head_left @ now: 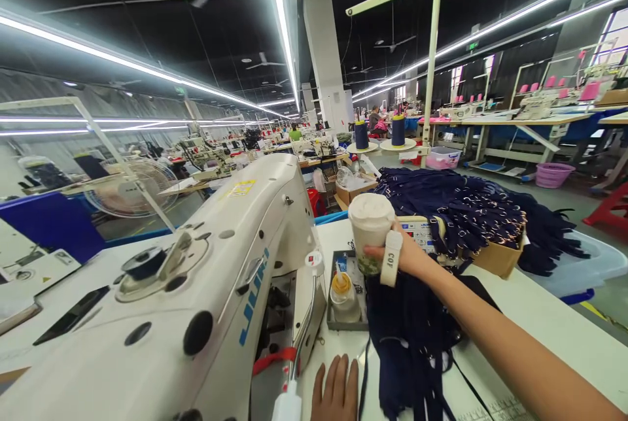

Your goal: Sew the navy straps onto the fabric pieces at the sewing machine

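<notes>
My right hand [411, 253] grips a white lidded tumbler [369, 228] with a greenish pattern low on its side. A pale strap [391, 263] lettered "COF" hangs from the cup over my fingers. At the bottom edge, my left hand [337, 389] lies flat on the white table, fingers stretched out and nothing in them. Beneath the cup is a grey tray [347, 325] with a clear squeeze bottle [345, 300] capped in yellow. A pile of navy fabric straps [405, 342] lies between the tray and my right forearm.
A large white JUKI sewing machine [216, 264] stands left of my hands. Behind the cup is its control panel [416, 230]. A big heap of navy straps with metal fittings [456, 205] spills around a cardboard box [500, 260]. Two navy thread cones [362, 135] stand beyond.
</notes>
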The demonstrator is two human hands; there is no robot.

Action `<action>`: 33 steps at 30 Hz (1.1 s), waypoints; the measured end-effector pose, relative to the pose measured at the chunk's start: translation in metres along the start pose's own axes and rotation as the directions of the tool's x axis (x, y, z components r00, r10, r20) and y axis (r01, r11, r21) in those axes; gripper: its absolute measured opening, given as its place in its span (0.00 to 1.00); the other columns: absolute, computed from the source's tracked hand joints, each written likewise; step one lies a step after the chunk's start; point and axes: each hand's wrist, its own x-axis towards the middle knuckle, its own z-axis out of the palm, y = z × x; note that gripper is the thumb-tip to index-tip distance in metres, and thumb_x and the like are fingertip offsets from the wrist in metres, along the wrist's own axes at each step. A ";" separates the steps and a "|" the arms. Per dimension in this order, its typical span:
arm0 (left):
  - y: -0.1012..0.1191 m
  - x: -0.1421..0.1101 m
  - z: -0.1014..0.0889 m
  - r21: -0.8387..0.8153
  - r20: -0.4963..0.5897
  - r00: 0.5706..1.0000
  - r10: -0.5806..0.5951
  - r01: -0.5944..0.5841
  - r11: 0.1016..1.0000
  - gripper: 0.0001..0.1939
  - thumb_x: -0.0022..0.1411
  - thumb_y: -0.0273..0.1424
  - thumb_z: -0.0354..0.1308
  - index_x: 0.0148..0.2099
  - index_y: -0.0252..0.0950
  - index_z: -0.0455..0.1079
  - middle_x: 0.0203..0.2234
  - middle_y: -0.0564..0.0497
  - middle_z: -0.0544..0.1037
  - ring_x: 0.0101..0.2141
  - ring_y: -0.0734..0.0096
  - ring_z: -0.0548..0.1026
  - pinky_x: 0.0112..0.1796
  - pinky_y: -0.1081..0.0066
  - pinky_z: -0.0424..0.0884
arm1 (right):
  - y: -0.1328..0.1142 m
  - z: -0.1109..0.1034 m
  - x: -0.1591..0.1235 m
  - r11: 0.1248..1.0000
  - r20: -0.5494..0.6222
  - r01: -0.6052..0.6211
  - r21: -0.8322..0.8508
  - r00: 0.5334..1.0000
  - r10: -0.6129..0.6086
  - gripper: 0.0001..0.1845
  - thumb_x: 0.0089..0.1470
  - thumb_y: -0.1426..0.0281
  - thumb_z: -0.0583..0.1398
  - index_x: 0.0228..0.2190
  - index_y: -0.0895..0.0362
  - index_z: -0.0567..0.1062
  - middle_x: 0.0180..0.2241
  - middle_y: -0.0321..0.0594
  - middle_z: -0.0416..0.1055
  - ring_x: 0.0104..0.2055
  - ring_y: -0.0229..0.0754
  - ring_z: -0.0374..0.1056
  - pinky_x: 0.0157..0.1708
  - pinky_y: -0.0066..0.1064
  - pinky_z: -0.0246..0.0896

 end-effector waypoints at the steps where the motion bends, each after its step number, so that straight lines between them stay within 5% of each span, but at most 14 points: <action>1: -0.002 -0.002 0.004 0.025 0.005 1.000 0.011 -0.011 1.000 0.25 0.66 0.43 0.50 0.61 0.40 0.65 0.47 0.43 0.77 0.48 0.54 0.74 0.52 0.58 0.65 | 0.009 0.008 0.009 1.000 -0.002 0.006 0.007 1.000 -0.006 0.48 0.42 0.53 0.67 0.59 0.55 0.57 0.53 0.49 0.68 0.59 0.53 0.59 0.62 0.45 0.46; 5: -0.006 -0.011 0.015 0.077 0.015 0.999 0.033 -0.034 0.996 0.18 0.68 0.33 0.48 0.57 0.39 0.69 0.47 0.46 0.78 0.48 0.58 0.75 0.49 0.59 0.67 | 0.042 0.041 0.027 0.999 -0.002 -0.013 0.031 1.000 0.013 0.49 0.44 0.51 0.65 0.60 0.56 0.52 0.57 0.52 0.63 0.59 0.51 0.59 0.60 0.40 0.51; 10: -0.006 -0.015 0.020 0.095 0.005 0.999 0.035 -0.035 0.995 0.17 0.68 0.31 0.49 0.57 0.40 0.69 0.46 0.46 0.78 0.47 0.58 0.75 0.49 0.60 0.67 | 0.066 0.063 0.028 0.999 0.057 -0.034 0.019 0.998 0.033 0.46 0.45 0.55 0.65 0.59 0.56 0.53 0.59 0.52 0.60 0.59 0.50 0.59 0.58 0.37 0.52; 16: -0.007 -0.013 0.018 0.078 0.008 0.998 0.060 -0.061 0.995 0.23 0.69 0.45 0.46 0.54 0.37 0.71 0.48 0.43 0.77 0.48 0.55 0.75 0.49 0.58 0.64 | 0.070 0.065 0.025 1.000 0.124 -0.013 -0.019 0.992 0.015 0.40 0.47 0.60 0.66 0.58 0.57 0.58 0.58 0.50 0.62 0.58 0.49 0.60 0.58 0.35 0.53; 21: -0.012 0.001 -0.002 0.063 0.060 0.979 0.197 -0.201 0.978 0.36 0.64 0.57 0.43 0.57 0.32 0.68 0.50 0.41 0.75 0.50 0.54 0.72 0.53 0.59 0.59 | 0.064 0.065 0.019 0.997 0.117 -0.001 -0.074 0.993 0.010 0.24 0.58 0.63 0.61 0.54 0.56 0.66 0.58 0.47 0.61 0.57 0.52 0.61 0.56 0.51 0.56; 24: -0.010 0.012 -0.018 0.016 0.081 0.975 0.206 -0.208 0.978 0.40 0.61 0.59 0.46 0.60 0.30 0.64 0.52 0.40 0.73 0.52 0.53 0.70 0.54 0.60 0.58 | 0.054 0.060 0.015 0.993 0.128 -0.002 -0.122 0.992 0.018 0.22 0.59 0.64 0.60 0.53 0.57 0.67 0.57 0.45 0.63 0.55 0.52 0.63 0.52 0.51 0.60; 28: 0.004 0.017 -0.039 -0.187 0.139 0.989 0.042 -0.015 0.982 0.37 0.64 0.54 0.49 0.64 0.31 0.58 0.54 0.39 0.71 0.54 0.52 0.69 0.54 0.56 0.63 | 0.020 0.034 -0.004 0.981 0.153 -0.027 -0.193 0.987 0.057 0.17 0.60 0.66 0.59 0.50 0.57 0.70 0.52 0.44 0.68 0.51 0.48 0.67 0.51 0.48 0.63; 33: 0.037 -0.004 -0.095 -0.517 0.276 0.954 -0.115 0.248 0.819 0.18 0.71 0.39 0.46 0.58 0.40 0.66 0.53 0.43 0.71 0.50 0.60 0.72 0.48 0.61 0.70 | -0.065 -0.020 -0.093 0.959 0.047 -0.112 -0.259 0.991 0.129 0.12 0.62 0.65 0.54 0.43 0.50 0.76 0.44 0.38 0.75 0.46 0.47 0.69 0.50 0.41 0.63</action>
